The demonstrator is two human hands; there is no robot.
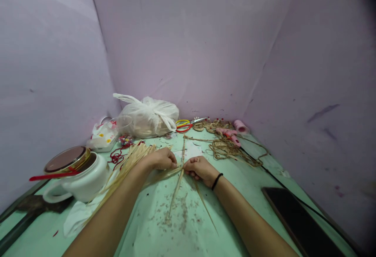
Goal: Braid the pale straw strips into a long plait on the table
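Observation:
My left hand [163, 158] is closed, its thumb and fingers pinching a pale dry fibre strand at the middle of the table. Close beside it, my right hand [201, 169], with a black band at the wrist, pinches the lower end of a thin braid [183, 147] where the strands meet. Loose fibre strands [176, 190] hang down from between the hands onto the tabletop. The braid runs away from me to a brown cord at the back. Under and beside my left forearm lies a bundle of pale fibre strips [132, 159].
A white pot [91, 180] with a red stick across it stands at left, near a hammer-like tool [32, 206]. Behind are a tied plastic bag [149, 116], scissors [188, 125], a pink glue gun [230, 134] and coiled cord [223, 149]. A dark phone-like slab [296, 218] lies right.

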